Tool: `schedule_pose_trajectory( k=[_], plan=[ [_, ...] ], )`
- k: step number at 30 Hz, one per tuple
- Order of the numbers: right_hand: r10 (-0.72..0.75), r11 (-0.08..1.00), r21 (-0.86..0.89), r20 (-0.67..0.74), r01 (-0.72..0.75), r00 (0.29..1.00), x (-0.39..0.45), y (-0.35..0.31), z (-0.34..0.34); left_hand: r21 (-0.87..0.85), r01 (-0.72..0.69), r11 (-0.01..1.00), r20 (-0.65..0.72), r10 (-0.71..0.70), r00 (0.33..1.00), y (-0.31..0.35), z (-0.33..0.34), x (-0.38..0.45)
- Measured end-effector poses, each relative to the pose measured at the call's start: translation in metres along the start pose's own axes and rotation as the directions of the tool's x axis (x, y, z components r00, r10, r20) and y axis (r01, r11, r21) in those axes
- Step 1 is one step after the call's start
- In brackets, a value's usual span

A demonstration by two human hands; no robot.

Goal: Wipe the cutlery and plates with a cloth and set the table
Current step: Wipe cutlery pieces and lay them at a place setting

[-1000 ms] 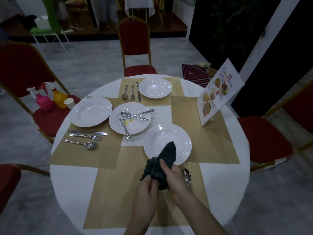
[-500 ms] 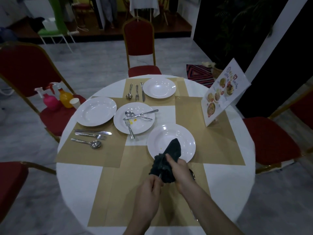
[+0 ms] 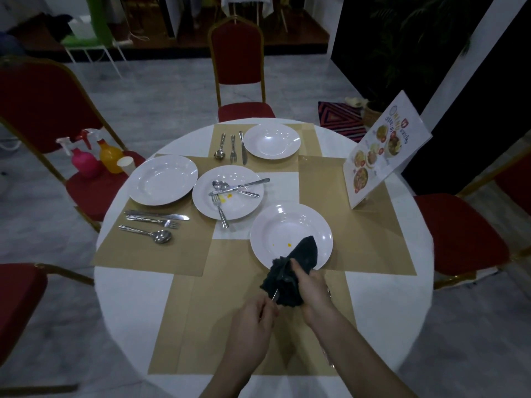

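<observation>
Cutlery piece (image 3: pixel 275 296) slid further out of dark cloth (image 3: pixel 290 278) versus a second before; type unclear. Left hand (image 3: pixel 253 326) pinched its handle, right hand (image 3: pixel 311 291) gripped cloth round it, at edge of near plate (image 3: pixel 275 225) on counter (image 3: pixel 129 297). Wiping underway; plate crumbs remained.

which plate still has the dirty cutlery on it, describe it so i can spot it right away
Start at the round white table and look to its middle, where the tan mats meet. The centre plate sits there, between the left plate and the near plate under the dark cloth. It alone carries a crossed knife, fork and spoon and yellow crumbs.
</observation>
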State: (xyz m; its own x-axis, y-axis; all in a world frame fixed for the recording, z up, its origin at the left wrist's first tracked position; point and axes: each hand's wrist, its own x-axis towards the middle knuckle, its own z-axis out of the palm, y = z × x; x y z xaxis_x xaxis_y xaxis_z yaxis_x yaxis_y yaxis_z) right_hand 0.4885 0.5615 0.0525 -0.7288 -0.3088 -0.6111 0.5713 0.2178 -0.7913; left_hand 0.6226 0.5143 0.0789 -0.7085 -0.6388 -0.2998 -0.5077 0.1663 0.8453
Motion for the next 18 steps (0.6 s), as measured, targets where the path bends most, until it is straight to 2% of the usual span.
schedule_pose_trajectory(
  k=[2,7,13,15,18],
  plan=[
    [0.013,1.0,0.013,0.002,-0.013,1.0,0.0,0.002,0.001,0.021,-0.011,1.0,0.001,0.011,1.0,0.001,-0.003,0.004],
    [0.047,0.997,-0.069,0.173,-0.035,0.984,-0.022,0.024,0.014,0.034,0.012,0.999,-0.058,-0.01,0.998,-0.004,-0.006,0.015],
    [-0.003,0.997,-0.074,0.098,0.01,0.995,0.003,0.004,-0.006,-0.042,0.016,0.999,0.01,-0.016,1.0,-0.001,0.005,0.009],
    [-0.019,0.996,-0.086,0.078,0.025,0.997,0.01,-0.001,-0.012,-0.09,0.023,0.996,0.073,-0.016,0.997,0.001,0.002,0.008],
    [-0.073,0.993,-0.092,0.08,0.081,0.994,0.005,-0.01,-0.014,-0.069,-0.019,0.997,0.148,0.03,0.989,0.005,-0.005,0.01]
  ],
)
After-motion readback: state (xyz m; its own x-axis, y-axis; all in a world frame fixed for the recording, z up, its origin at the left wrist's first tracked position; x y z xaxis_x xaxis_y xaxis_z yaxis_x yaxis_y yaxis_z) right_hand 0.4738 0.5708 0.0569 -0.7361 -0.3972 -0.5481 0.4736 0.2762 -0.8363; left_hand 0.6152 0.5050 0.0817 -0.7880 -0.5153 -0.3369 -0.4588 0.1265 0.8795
